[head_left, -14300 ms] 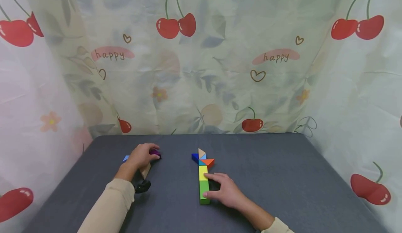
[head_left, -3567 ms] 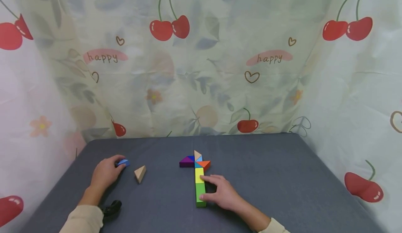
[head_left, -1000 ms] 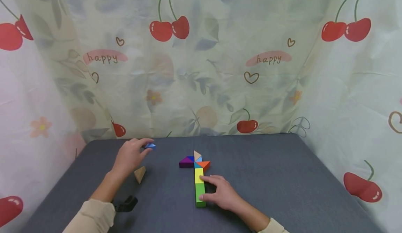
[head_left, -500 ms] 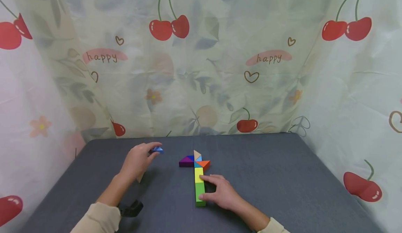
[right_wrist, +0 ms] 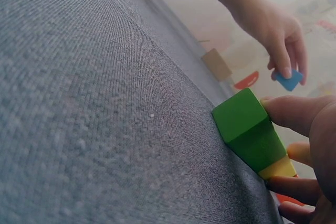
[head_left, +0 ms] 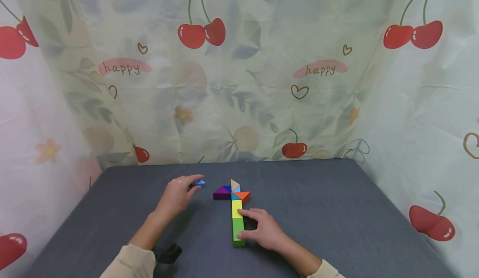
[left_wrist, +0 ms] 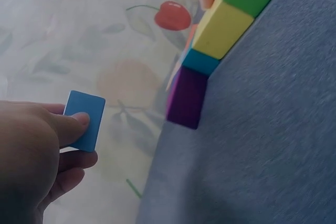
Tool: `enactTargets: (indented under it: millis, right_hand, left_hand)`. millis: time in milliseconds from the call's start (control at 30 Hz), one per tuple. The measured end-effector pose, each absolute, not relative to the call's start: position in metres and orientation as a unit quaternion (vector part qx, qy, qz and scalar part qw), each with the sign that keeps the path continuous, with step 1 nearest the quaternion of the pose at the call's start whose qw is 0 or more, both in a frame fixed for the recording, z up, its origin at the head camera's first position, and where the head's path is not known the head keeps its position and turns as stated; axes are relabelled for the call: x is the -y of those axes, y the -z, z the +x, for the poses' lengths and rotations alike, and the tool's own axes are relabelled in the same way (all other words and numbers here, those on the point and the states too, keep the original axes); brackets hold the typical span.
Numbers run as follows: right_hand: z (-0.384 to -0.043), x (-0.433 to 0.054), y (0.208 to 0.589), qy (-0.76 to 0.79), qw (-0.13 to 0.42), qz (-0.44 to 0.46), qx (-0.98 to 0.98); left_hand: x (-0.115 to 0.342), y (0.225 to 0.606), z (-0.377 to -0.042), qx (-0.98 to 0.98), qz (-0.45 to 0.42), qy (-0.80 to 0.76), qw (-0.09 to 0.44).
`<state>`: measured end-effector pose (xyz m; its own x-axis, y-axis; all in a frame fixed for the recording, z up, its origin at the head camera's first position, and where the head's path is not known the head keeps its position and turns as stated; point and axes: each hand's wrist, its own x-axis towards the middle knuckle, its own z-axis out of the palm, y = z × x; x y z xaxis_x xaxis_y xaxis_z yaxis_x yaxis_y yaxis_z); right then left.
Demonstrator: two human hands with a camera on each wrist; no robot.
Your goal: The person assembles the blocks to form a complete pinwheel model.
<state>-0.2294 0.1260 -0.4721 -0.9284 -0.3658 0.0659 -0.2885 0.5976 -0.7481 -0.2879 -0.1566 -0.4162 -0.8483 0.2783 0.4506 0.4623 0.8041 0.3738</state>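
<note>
My left hand (head_left: 177,195) pinches a light blue triangular block (head_left: 200,183) between thumb and fingers, raised left of a pinwheel-like row of blocks. In the left wrist view, the thumb lies across that light blue block (left_wrist: 88,121). The row has a green block (head_left: 238,227) and a yellow block (head_left: 237,206) end to end. Beyond them sit purple (head_left: 222,193), dark blue (head_left: 226,187), orange (head_left: 244,196), wood-coloured (head_left: 234,184) and smaller blue triangular pieces. My right hand (head_left: 267,229) rests against the row, thumb on the green block, a finger on the yellow one.
A loose wood-coloured block (right_wrist: 216,65) stands on the dark grey table (head_left: 318,211); the left arm hides it in the head view. A black strap device (head_left: 169,254) is on the left wrist. A cherry-print curtain (head_left: 262,103) surrounds the table's back and sides.
My left hand has picked up the light blue block from the left side and carried it rightward toward the row. Earlier, the purple block joined the row. My right hand stays in place.
</note>
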Motion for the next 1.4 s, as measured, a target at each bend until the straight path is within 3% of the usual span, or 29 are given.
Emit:
enactTargets:
  millis: [700, 1133, 1400]
  right_hand:
    - [-0.231, -0.124, 0.469, 0.412, 0.065, -0.167, -0.894]
    - [-0.231, -0.124, 0.469, 0.412, 0.069, -0.172, -0.892]
    - [-0.231, -0.125, 0.469, 0.410, 0.072, -0.168, -0.894]
  left_hand:
    - [0.128, 0.450, -0.283, 0.937, -0.191, 0.240, 0.165]
    - [0.114, 0.469, -0.283, 0.955, -0.197, 0.201, 0.099]
    - [0.109, 0.470, -0.283, 0.951, -0.202, 0.207, 0.112]
